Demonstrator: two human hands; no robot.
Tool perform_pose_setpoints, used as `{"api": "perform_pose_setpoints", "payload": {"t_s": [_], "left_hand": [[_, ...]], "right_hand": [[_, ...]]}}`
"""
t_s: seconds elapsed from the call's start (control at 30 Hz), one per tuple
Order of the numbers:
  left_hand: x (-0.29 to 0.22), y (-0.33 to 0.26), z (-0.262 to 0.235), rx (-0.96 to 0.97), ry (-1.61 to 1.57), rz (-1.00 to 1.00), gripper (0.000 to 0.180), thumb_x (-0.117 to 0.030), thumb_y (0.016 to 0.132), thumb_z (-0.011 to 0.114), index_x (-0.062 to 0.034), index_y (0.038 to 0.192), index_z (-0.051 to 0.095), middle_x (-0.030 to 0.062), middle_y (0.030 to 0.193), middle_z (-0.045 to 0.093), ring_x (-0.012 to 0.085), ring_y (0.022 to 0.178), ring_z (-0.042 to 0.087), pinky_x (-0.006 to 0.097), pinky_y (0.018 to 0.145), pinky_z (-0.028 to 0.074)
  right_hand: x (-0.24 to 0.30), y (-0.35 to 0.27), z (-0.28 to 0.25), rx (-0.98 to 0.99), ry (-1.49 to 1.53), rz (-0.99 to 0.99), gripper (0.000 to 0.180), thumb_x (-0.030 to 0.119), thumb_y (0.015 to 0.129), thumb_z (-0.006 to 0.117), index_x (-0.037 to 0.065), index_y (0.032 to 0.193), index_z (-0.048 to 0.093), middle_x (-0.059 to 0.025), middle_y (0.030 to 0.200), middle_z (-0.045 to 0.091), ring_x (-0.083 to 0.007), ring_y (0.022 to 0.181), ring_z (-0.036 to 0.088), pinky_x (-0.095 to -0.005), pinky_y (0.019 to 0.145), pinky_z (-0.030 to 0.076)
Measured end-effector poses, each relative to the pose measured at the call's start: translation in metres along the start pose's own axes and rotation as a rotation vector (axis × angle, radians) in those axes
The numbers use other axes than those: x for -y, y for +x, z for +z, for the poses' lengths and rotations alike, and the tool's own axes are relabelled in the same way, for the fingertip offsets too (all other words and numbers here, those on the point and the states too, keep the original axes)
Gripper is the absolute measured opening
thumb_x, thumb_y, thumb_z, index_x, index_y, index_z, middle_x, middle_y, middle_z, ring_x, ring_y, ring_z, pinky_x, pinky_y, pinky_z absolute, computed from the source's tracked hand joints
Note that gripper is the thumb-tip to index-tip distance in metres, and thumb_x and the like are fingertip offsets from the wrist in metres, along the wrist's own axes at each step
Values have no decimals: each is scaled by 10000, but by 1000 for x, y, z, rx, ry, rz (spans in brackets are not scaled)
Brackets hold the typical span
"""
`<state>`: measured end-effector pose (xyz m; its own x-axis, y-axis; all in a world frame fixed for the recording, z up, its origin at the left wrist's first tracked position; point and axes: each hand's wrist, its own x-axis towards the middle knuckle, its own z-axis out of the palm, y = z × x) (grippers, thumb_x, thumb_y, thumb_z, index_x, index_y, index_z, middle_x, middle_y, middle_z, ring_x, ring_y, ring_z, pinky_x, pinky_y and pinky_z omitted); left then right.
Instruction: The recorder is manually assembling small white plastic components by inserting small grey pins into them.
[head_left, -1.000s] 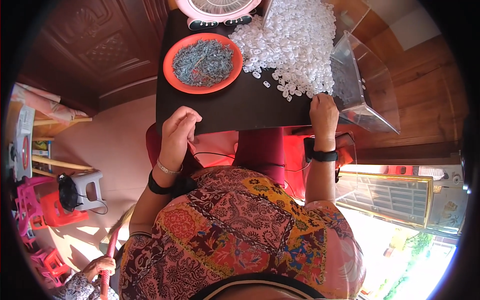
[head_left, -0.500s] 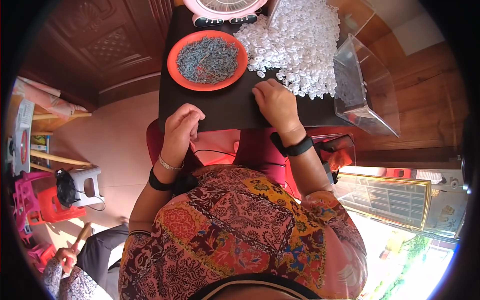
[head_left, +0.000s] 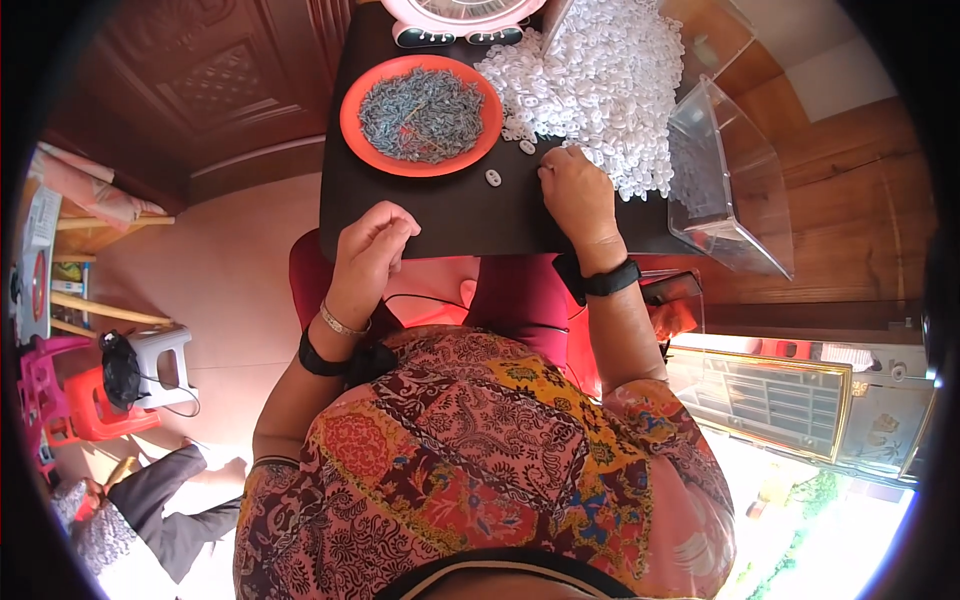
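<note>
Fingers curled and pressed together, my left hand hovers at the near edge of the black table. Whatever it may hold is hidden. My right hand rests at the near edge of a heap of small white oval plastic pieces, its fingertips bent down and closed beside them. I cannot make out what is in those fingers. One white two-holed piece lies by itself on the table between the plate and my right hand. An orange plate holds a pile of thin grey-blue bits.
A pink fan stands behind the plate. At the table's right side a clear plastic bin lies tilted beside the heap. Stools, one grey and one red, stand on the floor at left. Another person sits at lower left.
My right hand has moved a little right along the heap, and the lone white piece now shows on the table to its left. My left hand stays nearly in place. The other person has shifted.
</note>
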<state>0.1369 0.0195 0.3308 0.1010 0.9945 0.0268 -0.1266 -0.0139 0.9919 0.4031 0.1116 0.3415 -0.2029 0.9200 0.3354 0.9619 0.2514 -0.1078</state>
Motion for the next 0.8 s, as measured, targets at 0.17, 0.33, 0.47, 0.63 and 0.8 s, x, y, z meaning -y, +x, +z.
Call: {"api": "perform_pose_setpoints", "payload": {"t_s": [0.17, 0.33, 0.47, 0.63, 0.8], "left_hand": [[1, 2, -2, 37, 65, 12, 174, -172, 938, 529, -26, 877, 600, -53, 593, 415, 29, 531, 367, 211, 491, 308], [-6, 5, 8, 83, 32, -20, 159, -169, 931, 553, -19, 959, 600, -49, 641, 431, 39, 575, 387, 223, 517, 337], [-10, 6, 13, 148, 138, 2, 144, -158, 947, 527, -15, 935, 537, -31, 691, 483, 58, 620, 438, 236, 552, 376], [-10, 4, 10, 140, 50, -29, 165, -159, 935, 531, -16, 863, 494, -11, 682, 500, 62, 615, 451, 235, 557, 376], [-17, 10, 10, 157, 40, -62, 168, -149, 913, 538, -5, 827, 556, -8, 643, 504, 60, 597, 456, 233, 555, 376]], "right_hand": [[8, -3, -2, 58, 419, -8, 75, 144, 827, 642, 68, 831, 641, -108, 827, 655, -278, 731, 648, -370, 653, 519], [64, -11, -27, 323, 1197, 114, 151, 96, 846, 657, -16, 944, 680, -22, 756, 652, -71, 668, 581, -229, 615, 474], [94, -18, -30, 370, 1212, 37, 122, 66, 869, 650, 0, 970, 670, 7, 805, 648, -41, 696, 558, -195, 630, 467], [102, -22, -28, 398, 1367, 66, 112, 65, 878, 650, -6, 962, 668, 2, 790, 642, -51, 684, 551, -202, 614, 458], [90, -17, -35, 335, 1261, 11, 110, 69, 858, 664, -12, 930, 680, -52, 811, 658, -98, 717, 594, -237, 645, 477]]}}
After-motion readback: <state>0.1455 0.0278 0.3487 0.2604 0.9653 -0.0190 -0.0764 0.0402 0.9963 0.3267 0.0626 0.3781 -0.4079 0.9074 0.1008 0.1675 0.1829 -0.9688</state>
